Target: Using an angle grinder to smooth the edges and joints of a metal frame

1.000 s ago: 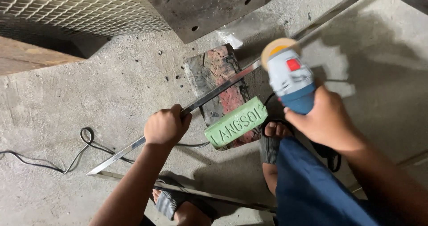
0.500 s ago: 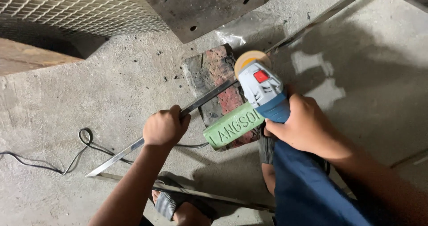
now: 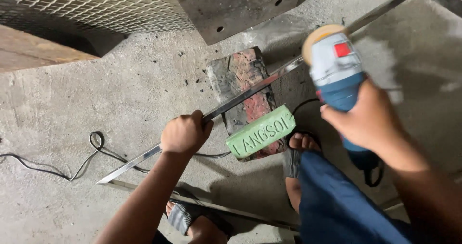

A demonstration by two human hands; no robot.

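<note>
Left hand (image 3: 185, 134) fisted on steel bar (image 3: 250, 91) lying across brick (image 3: 245, 92) on floor; right hand (image 3: 365, 116) clamped round angle grinder (image 3: 337, 68) above bar. Best kept pinned, disc lowered square.

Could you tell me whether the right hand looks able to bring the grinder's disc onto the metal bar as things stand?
Probably yes: the right hand holds the grinder just above the metal bar, with nothing between them.
</note>
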